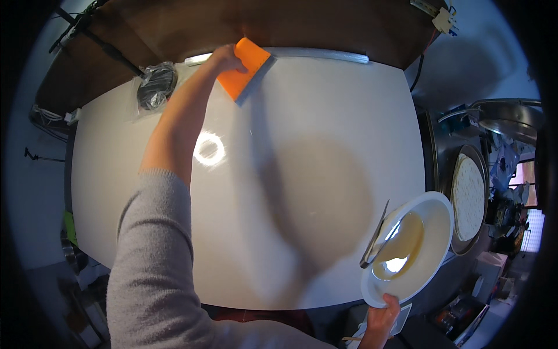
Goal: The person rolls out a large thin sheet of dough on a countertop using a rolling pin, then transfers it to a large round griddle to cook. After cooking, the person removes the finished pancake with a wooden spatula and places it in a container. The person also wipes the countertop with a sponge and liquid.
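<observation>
At the far edge of the white table [325,110], my left hand [225,60] is closed on a flat orange scraper [243,65] with a grey edge. Its broad face is tilted, with the grey edge toward the tabletop; whether that edge touches is unclear. At the near right corner, my right hand [383,314] grips the rim of a white bowl [437,232], thumb over the edge. The bowl leans to the left and holds some yellowish liquid [410,247]. A thin metal utensil [374,235] lies at its left rim; its exact kind is hard to make out.
A clear plastic bag with something black inside [156,87] lies at the back left. Along the back edge runs a long shiny roll [319,54]. Right of the table, a round flatbread [468,198] sits in a dark pan, with a metal pan [511,122] beyond.
</observation>
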`<state>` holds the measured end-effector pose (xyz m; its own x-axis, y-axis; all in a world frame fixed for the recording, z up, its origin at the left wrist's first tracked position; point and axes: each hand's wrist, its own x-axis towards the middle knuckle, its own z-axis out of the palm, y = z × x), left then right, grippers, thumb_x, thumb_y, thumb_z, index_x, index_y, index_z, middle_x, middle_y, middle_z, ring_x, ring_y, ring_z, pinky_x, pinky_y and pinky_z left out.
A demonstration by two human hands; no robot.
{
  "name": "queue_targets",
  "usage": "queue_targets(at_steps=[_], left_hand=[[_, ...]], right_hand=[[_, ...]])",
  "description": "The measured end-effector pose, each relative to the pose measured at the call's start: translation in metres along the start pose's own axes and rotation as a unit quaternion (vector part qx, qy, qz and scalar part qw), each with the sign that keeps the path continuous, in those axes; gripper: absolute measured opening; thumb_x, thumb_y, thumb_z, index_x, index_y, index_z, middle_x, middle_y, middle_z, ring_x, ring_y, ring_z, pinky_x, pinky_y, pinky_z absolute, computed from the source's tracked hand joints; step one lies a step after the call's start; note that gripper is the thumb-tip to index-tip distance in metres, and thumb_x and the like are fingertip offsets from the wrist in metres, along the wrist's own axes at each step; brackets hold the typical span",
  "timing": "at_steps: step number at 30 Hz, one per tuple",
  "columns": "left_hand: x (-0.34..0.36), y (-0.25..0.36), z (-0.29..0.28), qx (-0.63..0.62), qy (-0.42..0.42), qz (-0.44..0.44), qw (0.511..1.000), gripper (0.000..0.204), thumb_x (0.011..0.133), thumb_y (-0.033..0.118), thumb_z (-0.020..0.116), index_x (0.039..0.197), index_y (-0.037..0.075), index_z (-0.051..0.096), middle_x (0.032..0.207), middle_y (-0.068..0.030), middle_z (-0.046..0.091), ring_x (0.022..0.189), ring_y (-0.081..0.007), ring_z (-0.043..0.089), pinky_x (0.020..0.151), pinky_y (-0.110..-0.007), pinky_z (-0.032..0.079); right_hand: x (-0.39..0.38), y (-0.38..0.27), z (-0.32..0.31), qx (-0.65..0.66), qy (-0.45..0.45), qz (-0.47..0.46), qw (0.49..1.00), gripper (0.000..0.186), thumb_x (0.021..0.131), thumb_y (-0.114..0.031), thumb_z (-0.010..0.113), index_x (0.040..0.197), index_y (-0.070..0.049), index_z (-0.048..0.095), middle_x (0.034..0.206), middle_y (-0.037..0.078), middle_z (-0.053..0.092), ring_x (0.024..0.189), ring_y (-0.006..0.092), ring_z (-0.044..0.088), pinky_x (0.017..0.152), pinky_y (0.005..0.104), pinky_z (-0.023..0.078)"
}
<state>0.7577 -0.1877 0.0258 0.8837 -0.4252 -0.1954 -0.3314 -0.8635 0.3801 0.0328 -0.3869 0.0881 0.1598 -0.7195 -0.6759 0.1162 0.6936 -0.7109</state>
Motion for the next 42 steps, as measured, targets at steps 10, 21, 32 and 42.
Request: queue_targets(at_steps=[10, 21, 32, 42], left_hand=[[-0.067, 0.034, 0.027, 0.023, -0.074, 0.203, 0.976, 0.096, 0.061, 0.030, 0.089, 0.143, 0.004, 0.045, 0.119, -0.0182, 0.067, 0.112, -0.0319, 0.063, 0.099, -0.039, 0.049], [-0.289, 0.107, 0.065, 0.088, -0.251, 0.298, 0.917, 0.082, 0.068, 0.035, 0.085, 0.137, 0.009, 0.049, 0.099, -0.0181, 0.070, 0.095, -0.0399, 0.065, 0.083, -0.049, 0.052], [-0.254, 0.123, 0.050, 0.134, -0.013, 0.277, 0.951, 0.023, 0.076, 0.020, 0.076, 0.094, 0.008, 0.068, 0.083, -0.0120, 0.070, 0.080, -0.0333, 0.068, 0.068, -0.045, 0.054], [-0.056, 0.162, 0.025, 0.135, 0.158, 0.214, 0.954, 0.037, 0.081, 0.021, 0.072, 0.117, 0.013, 0.069, 0.096, -0.0154, 0.072, 0.091, -0.0349, 0.068, 0.083, -0.046, 0.055]], right_hand=[[-0.015, 0.006, -0.003, 0.023, 0.012, -0.020, 0.999, 0.066, 0.070, -0.001, 0.061, 0.136, -0.004, 0.048, 0.127, 0.013, 0.058, 0.122, 0.0328, 0.055, 0.102, 0.0481, 0.049], [-0.015, 0.007, -0.028, 0.055, -0.002, 0.010, 0.998, 0.062, 0.071, 0.004, 0.064, 0.132, -0.005, 0.053, 0.122, 0.010, 0.061, 0.114, 0.0287, 0.061, 0.093, 0.0456, 0.056], [-0.028, 0.007, -0.034, 0.085, 0.023, 0.003, 0.996, 0.065, 0.069, 0.003, 0.061, 0.133, -0.002, 0.050, 0.126, 0.013, 0.059, 0.121, 0.0313, 0.057, 0.100, 0.0478, 0.052], [-0.031, 0.015, -0.048, 0.101, 0.021, -0.038, 0.994, 0.069, 0.072, 0.000, 0.059, 0.139, -0.004, 0.044, 0.129, 0.013, 0.057, 0.121, 0.0312, 0.058, 0.100, 0.0457, 0.052]])
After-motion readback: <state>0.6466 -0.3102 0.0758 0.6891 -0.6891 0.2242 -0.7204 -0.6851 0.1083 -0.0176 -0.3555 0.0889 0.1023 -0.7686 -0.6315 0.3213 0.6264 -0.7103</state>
